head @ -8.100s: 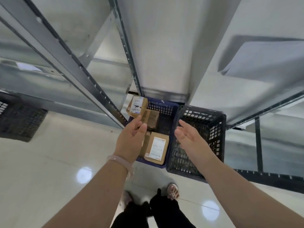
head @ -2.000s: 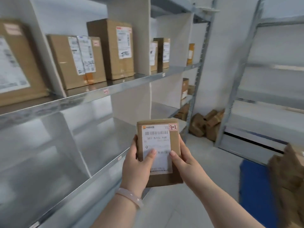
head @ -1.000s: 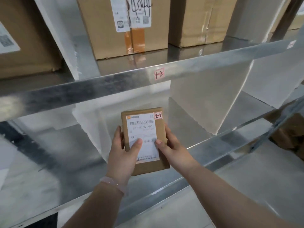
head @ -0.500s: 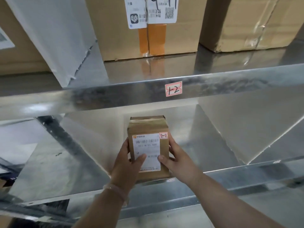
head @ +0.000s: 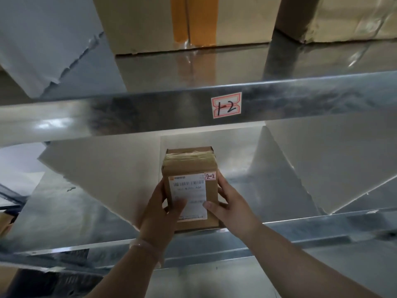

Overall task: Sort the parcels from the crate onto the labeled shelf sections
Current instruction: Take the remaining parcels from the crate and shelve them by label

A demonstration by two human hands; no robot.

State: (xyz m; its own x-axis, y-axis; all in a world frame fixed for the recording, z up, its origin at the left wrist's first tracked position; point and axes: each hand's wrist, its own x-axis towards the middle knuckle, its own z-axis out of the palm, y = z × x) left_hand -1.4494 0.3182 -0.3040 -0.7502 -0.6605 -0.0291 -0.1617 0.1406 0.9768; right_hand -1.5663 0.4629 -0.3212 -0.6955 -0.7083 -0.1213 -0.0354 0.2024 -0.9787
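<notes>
The parcel [head: 191,188] is clamped between the left hand [head: 159,214] and the right hand [head: 232,209], one on each side, with both thumbs laid on its printed label. It is held upright. Its bottom edge is at the front lip of the lower shelf [head: 300,229], just ahead of the wrists, but full contact with the deck cannot be confirmed. A "2-2" tag [head: 210,176] is fixed at the corner nearest the right hand. White dividers [head: 103,175] stand outboard of each hand. Above the hands, the upper shelf rail [head: 129,112] carries a "1-2" label [head: 226,105], with cartons [head: 171,22] stored behind it. Placement of this parcel is judged nearly complete, with only the release outstanding. The crate is not in view, so the remaining count cannot be stated.
</notes>
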